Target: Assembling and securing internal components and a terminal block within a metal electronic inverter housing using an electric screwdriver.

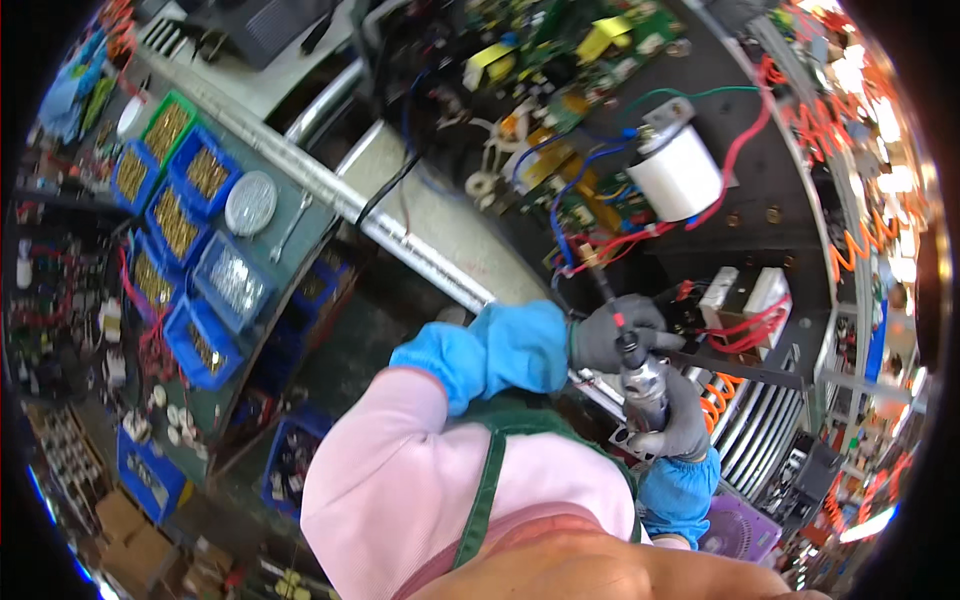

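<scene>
- The open machine chassis (pixel 760 215) fills the table ahead, packed with circuit boards, coloured wires and a white cylinder (pixel 678 172).
- Blue bins of brass parts (pixel 178 222) sit well to the left.
- The powered screwdriver (pixel 643 385) stands near the chassis edge.
- Left hand (pixel 612 335), grey-gloved, fingers clamped on its upper end.
- Right hand (pixel 680 420), fingers clamped on its body.

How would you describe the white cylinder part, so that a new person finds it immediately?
Start at the dark chassis filling the upper right, crowded with green circuit boards. Near its right side, above the gloved hands, sits a white cylinder with a grey metal bracket on top. It is the only plain white, round, smooth part there, and red and green wires curve around it.
</scene>
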### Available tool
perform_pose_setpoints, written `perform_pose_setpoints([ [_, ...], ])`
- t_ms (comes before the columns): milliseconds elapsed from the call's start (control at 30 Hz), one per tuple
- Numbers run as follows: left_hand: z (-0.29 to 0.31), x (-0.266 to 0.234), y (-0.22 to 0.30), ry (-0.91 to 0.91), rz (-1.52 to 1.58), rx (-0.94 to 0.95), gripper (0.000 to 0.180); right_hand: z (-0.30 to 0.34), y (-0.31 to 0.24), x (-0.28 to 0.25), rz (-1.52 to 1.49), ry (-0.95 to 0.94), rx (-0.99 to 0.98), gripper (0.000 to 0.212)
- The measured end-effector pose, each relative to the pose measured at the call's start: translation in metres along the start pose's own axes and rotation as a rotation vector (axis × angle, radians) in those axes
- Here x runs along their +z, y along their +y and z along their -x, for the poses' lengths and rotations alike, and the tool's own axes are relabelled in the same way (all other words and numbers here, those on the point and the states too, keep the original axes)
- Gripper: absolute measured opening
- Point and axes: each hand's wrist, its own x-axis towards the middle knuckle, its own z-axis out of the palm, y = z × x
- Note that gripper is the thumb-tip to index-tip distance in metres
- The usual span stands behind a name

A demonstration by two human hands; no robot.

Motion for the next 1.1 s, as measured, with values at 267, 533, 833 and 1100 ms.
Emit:
perform_pose_setpoints([
  [267, 0.000, -0.012, 0.002, -0.043, -0.010, -0.033, 0.041, -0.014, -0.008, -0.009, 0.344, -0.100, -0.227, 0.082],
  [533, -0.002, -0.009, 0.004, -0.028, 0.052, -0.115, 0.045, -0.023, -0.018, -0.014, 0.195, -0.167, -0.014, 0.085],
  [833, -0.013, -0.018, -0.004, -0.185, 0.110, -0.048, 0.041, -0.035, -0.015, -0.031, 0.413, -0.246, -0.268, 0.089],
  [1100, -0.025, -0.027, -0.014, -0.315, 0.132, 0.021, 0.038, -0.033, -0.004, -0.026, 0.243, -0.255, -0.171, 0.086],
])
